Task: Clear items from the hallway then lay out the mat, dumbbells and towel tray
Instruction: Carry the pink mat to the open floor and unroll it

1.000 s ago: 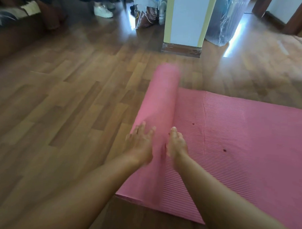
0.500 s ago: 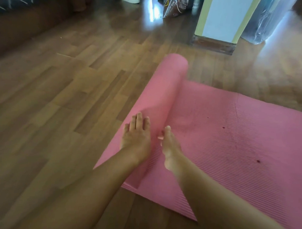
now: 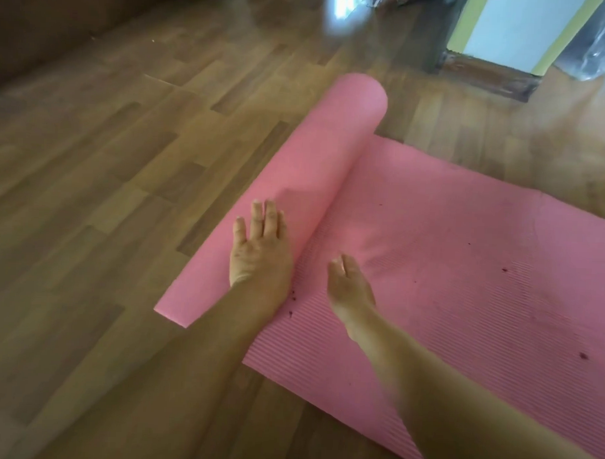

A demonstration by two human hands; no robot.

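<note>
A pink ribbed mat (image 3: 447, 255) lies partly unrolled on the wooden floor, its flat part spreading to the right. The rolled part (image 3: 317, 154) runs from the near left to the far middle. My left hand (image 3: 259, 248) lies flat on the near end of the roll, fingers extended and holding nothing. My right hand (image 3: 349, 286) hovers edge-on just above the flat mat, right of the roll, fingers straight. No dumbbells or towel tray are in view.
Wooden plank floor (image 3: 107, 195) spreads to the left and front. A white and yellow pillar with a dark base (image 3: 488, 71) stands at the far right, clear plastic wrap (image 3: 595, 47) beside it. A dark piece of furniture (image 3: 44, 24) lines the far left.
The roll has moved left, leaving more flat mat on the floor. My left hand has slid over onto the roll's top; my right hand has dropped back off the roll.
</note>
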